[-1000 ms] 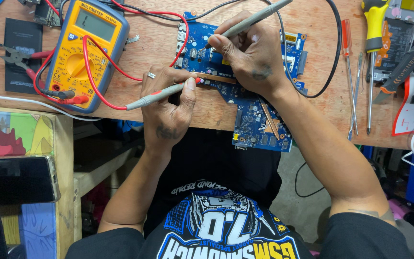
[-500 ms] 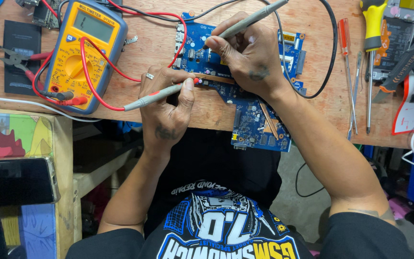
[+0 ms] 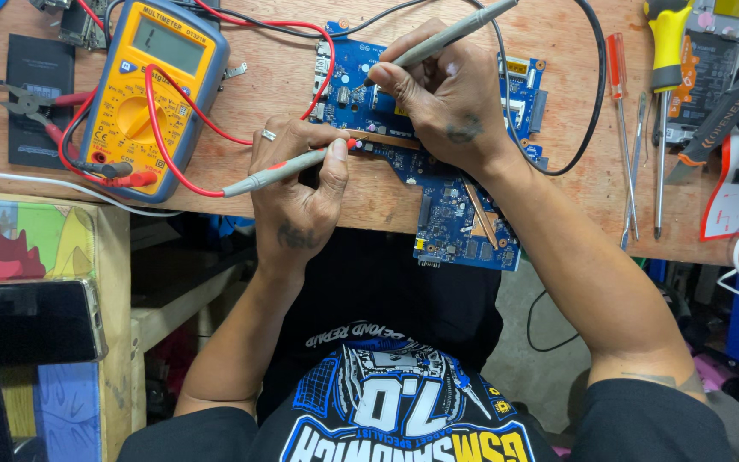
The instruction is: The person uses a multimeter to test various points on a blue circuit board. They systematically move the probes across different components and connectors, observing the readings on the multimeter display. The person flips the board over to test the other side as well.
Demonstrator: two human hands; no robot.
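Blue circuit board [image 3: 438,171]: lying flat on wooden surface [image 3: 284,94], near edge overhanging it. Left hand [image 3: 301,184]: grip closed on red-tipped probe [image 3: 288,169], tip touching board's left portion. Right hand [image 3: 451,103]: grip closed pencil-fashion on grey probe [image 3: 446,38], tip on board's upper area. Yellow multimeter [image 3: 151,90]: left of board, red and black leads attached. Screwdrivers [image 3: 639,128]: far right.

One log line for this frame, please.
left hand: holds red-tipped probe on blue circuit board | right hand: holds grey probe on board | yellow multimeter: left of board
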